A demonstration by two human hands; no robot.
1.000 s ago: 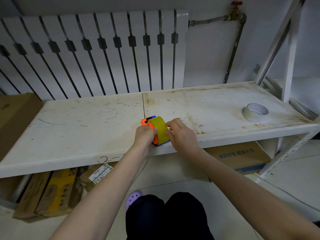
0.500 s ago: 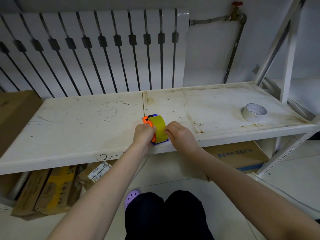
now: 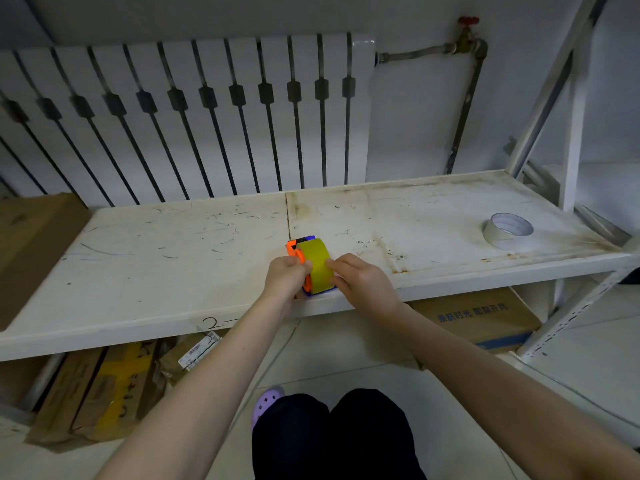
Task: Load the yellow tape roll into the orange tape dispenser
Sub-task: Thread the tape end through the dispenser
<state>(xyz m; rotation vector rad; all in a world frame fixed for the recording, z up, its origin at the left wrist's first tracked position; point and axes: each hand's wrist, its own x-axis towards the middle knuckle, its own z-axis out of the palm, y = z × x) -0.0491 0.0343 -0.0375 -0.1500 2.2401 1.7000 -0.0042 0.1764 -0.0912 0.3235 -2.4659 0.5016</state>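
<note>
The yellow tape roll [image 3: 317,263] stands on edge inside the orange tape dispenser [image 3: 294,250], which has blue parts and rests near the front edge of the white shelf [image 3: 173,265]. My left hand [image 3: 285,280] grips the dispenser's orange left side. My right hand [image 3: 360,284] presses its fingers against the right face of the yellow roll. The dispenser's lower part is hidden by both hands.
A white tape roll [image 3: 507,230] lies flat at the shelf's right end. A radiator [image 3: 180,123] and a pipe with a red valve [image 3: 467,22] stand behind. Cardboard boxes [image 3: 481,317] sit under the shelf and at the left [image 3: 31,244]. Shelf posts [image 3: 575,133] rise on the right.
Both hands stay on the dispenser and roll with only slight shifts; my right fingers have slid a little further onto the yellow roll.
</note>
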